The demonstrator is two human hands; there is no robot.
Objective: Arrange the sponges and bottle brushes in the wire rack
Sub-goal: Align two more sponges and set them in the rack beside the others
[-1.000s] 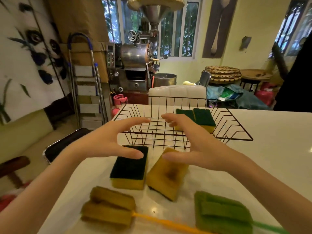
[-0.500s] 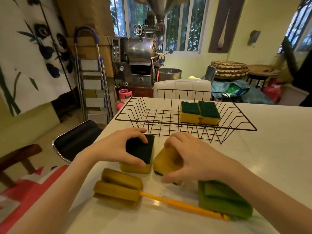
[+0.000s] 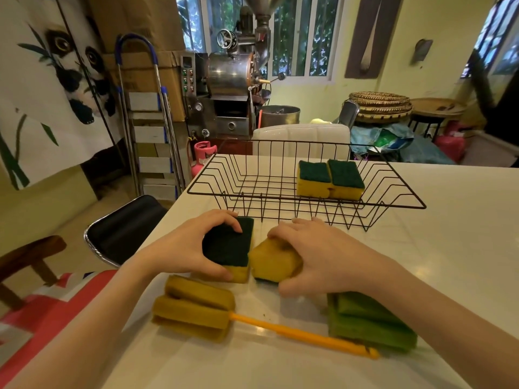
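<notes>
Sponges: two on tabletop [image 3: 463, 248] just before wire rack [image 3: 393, 204], two inside rack already. Left hand [image 3: 191, 248] fingers pinching green-topped sponge [image 3: 229, 247]; right hand [image 3: 317, 256] fingers pinching yellow-side-up sponge [image 3: 273, 261]. Squeeze lightly, lift clear over front rim, set beside seated pair. Brushes later.

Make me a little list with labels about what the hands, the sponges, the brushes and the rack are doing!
left hand: gripping the green-side-up sponge on the table
right hand: gripping the yellow-side-up sponge on the table
wire rack: holds two sponges side by side, green side up, at its right
yellow bottle brush: lying on the white table, orange handle pointing right
green bottle brush: on the table, under the right forearm
still outside rack: two sponges, two brushes
</notes>
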